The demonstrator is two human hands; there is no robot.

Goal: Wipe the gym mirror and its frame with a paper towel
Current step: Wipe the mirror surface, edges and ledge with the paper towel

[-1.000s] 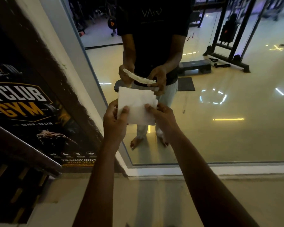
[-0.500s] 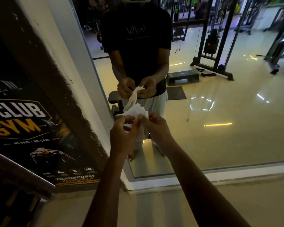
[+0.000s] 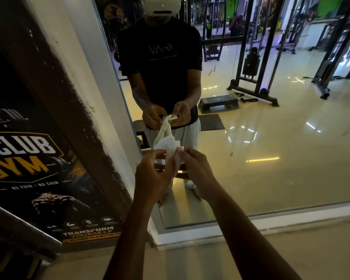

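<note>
Now that the flat paper towel has been scrunched into a wad, both hands, left and right, pinch it, ready to wipe the untouched mirror.

White paper towel, white mirror frame, black poster with yellow-and-white lettering.

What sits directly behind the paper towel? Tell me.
Behind the paper towel, pinched between the left hand and right hand, is the mirror, showing the towel's reflection and pale trousers. The towel hides the glass right behind it.
</note>
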